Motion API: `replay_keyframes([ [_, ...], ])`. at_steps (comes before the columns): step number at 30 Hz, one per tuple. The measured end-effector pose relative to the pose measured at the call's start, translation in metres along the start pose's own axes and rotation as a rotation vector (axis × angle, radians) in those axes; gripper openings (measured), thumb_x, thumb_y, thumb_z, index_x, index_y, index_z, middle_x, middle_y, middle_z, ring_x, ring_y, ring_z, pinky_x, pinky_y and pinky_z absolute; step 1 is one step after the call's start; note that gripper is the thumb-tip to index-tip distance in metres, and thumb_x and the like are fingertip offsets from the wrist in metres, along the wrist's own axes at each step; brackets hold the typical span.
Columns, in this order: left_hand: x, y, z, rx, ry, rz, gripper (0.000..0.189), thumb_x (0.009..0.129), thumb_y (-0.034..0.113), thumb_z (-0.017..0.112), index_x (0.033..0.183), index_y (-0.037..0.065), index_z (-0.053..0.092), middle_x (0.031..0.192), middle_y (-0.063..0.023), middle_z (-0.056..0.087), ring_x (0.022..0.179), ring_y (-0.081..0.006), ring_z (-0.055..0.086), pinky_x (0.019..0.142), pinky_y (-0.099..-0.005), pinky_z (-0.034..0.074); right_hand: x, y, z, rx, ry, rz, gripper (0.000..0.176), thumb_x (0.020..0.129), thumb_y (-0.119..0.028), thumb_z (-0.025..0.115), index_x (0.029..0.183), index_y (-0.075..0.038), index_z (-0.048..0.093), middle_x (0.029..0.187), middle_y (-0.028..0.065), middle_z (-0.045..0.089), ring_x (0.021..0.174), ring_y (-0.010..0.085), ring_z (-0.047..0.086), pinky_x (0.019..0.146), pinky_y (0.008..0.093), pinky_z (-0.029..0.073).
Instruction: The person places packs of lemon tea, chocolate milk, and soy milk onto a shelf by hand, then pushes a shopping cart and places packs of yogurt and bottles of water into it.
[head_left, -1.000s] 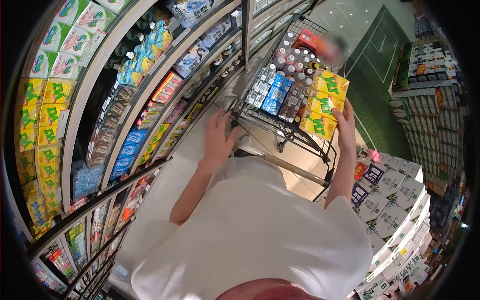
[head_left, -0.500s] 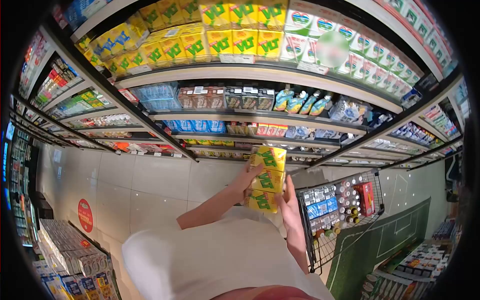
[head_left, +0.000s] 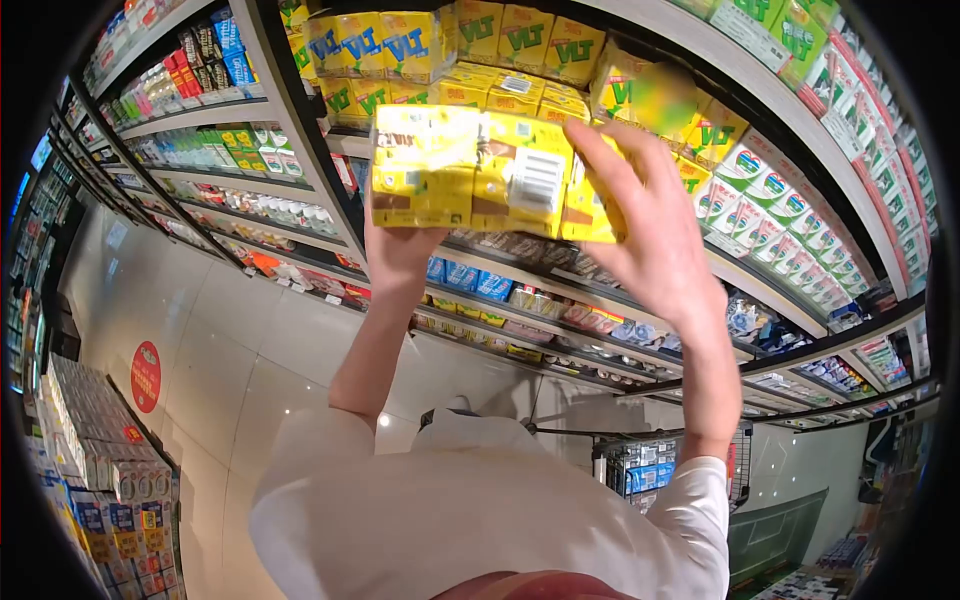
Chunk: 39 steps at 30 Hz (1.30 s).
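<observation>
While the person in the white shirt faces the shelf, a yellow pack is held up in both hands at its front. The pack: cartons joined side by side, barcode showing, long side roughly level. Left hand: has hold of the left end from below; most of its fingers are hidden behind the pack, so their exact spread cannot be told. Right hand: part open, bent around the right end, fingers over the upper edge.

Behind the pack, the shelf bears yellow boxes with green letters; boxes with blue letters stand to their left, white boxes to their right. Whether the pack touches the shelf cannot be told.

Lower right, well apart from the pack: a cart holding blue packs, partly hidden by the right arm. Floor, left side: a round red sign near stacked cartons.
</observation>
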<state>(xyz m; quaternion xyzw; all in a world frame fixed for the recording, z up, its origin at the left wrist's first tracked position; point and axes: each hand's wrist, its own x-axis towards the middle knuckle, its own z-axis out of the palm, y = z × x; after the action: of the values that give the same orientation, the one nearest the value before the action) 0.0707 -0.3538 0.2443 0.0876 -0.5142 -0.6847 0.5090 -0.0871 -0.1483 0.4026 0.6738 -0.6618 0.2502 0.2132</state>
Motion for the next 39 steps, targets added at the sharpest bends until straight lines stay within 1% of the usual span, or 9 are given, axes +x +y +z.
replay_keyframes([
  [5,0.059,-0.015,-0.001,0.154,-0.131,0.269,0.085,0.098,0.000,0.069,0.166,-0.004,0.017,0.143,-0.0156,0.060,0.125,-0.0200,0.064,0.106,-0.0360,0.052,0.075,0.034,0.000,-0.223,-0.013,-0.157,0.094,0.071,-0.002,0.085,0.156,-0.021,0.049,0.142,0.0144,0.055,0.131,0.0372,0.052,0.110,0.0465,0.050],
  [12,0.091,-0.019,0.001,0.478,-0.244,0.359,0.078,0.105,0.011,0.058,0.162,-0.018,0.011,0.131,-0.0272,0.067,0.116,-0.0267,0.069,0.099,-0.0332,0.053,0.087,0.070,0.011,-0.132,-0.127,0.004,0.089,0.083,-0.008,0.081,0.162,-0.023,0.042,0.154,0.0173,0.047,0.138,0.0402,0.049,0.116,0.0493,0.045],
  [15,0.104,-0.036,0.005,0.368,-0.241,0.306,0.077,0.105,0.010,0.060,0.163,-0.013,0.015,0.137,-0.0273,0.063,0.121,-0.0260,0.068,0.102,-0.0358,0.054,0.086,0.078,0.010,-0.095,-0.163,0.102,0.075,0.094,-0.021,0.075,0.162,-0.021,0.044,0.156,0.0186,0.048,0.138,0.0415,0.050,0.116,0.0498,0.043],
  [22,0.121,-0.043,0.015,0.300,-0.133,0.171,0.054,0.108,0.009,0.061,0.154,-0.003,0.035,0.129,-0.0164,0.067,0.114,-0.0198,0.068,0.099,-0.0348,0.055,0.100,0.082,0.004,0.047,-0.246,0.303,0.062,0.099,-0.026,0.071,0.156,-0.012,0.051,0.145,0.0200,0.059,0.137,0.0393,0.054,0.112,0.0432,0.046],
  [26,0.129,-0.031,0.019,0.306,-0.138,0.183,0.060,0.107,0.010,0.063,0.158,-0.005,0.033,0.123,-0.0172,0.071,0.104,-0.0173,0.071,0.090,-0.0329,0.058,0.108,0.100,0.005,0.074,-0.157,0.217,0.069,0.092,-0.024,0.076,0.155,-0.006,0.053,0.139,0.0248,0.067,0.131,0.0378,0.063,0.108,0.0413,0.049],
  [30,0.130,-0.025,0.024,0.208,-0.192,0.216,0.064,0.109,0.009,0.061,0.162,-0.002,0.029,0.130,-0.0150,0.067,0.108,-0.0149,0.067,0.094,-0.0310,0.055,0.127,0.090,0.004,-0.038,-0.308,0.410,0.079,0.088,-0.038,0.076,0.155,-0.005,0.052,0.141,0.0268,0.065,0.131,0.0367,0.064,0.110,0.0423,0.048],
  [31,0.132,-0.024,0.025,0.170,-0.208,0.219,0.065,0.109,0.009,0.060,0.164,-0.001,0.027,0.134,-0.0139,0.065,0.110,-0.0145,0.066,0.098,-0.0305,0.054,0.129,0.090,0.008,-0.075,-0.333,0.394,0.085,0.089,-0.053,0.073,0.156,-0.005,0.051,0.137,0.0277,0.067,0.129,0.0380,0.065,0.108,0.0448,0.050],
  [37,0.143,-0.027,0.024,0.157,-0.217,0.307,0.067,0.106,0.012,0.064,0.164,0.001,0.032,0.121,-0.0165,0.071,0.094,-0.0183,0.070,0.082,-0.0347,0.058,0.154,0.074,0.031,-0.270,-0.312,0.272,0.091,0.092,-0.073,0.063,0.153,-0.006,0.054,0.129,0.0269,0.070,0.124,0.0436,0.065,0.105,0.0487,0.052],
  [39,0.142,-0.001,0.014,0.665,-0.245,0.261,0.059,0.105,0.016,0.066,0.158,0.001,0.044,0.115,-0.0167,0.071,0.086,-0.0242,0.070,0.077,-0.0378,0.057,0.157,0.077,0.034,-0.258,-0.267,0.212,0.085,0.096,-0.071,0.059,0.153,-0.008,0.055,0.135,0.0266,0.067,0.128,0.0436,0.063,0.107,0.0489,0.050],
])
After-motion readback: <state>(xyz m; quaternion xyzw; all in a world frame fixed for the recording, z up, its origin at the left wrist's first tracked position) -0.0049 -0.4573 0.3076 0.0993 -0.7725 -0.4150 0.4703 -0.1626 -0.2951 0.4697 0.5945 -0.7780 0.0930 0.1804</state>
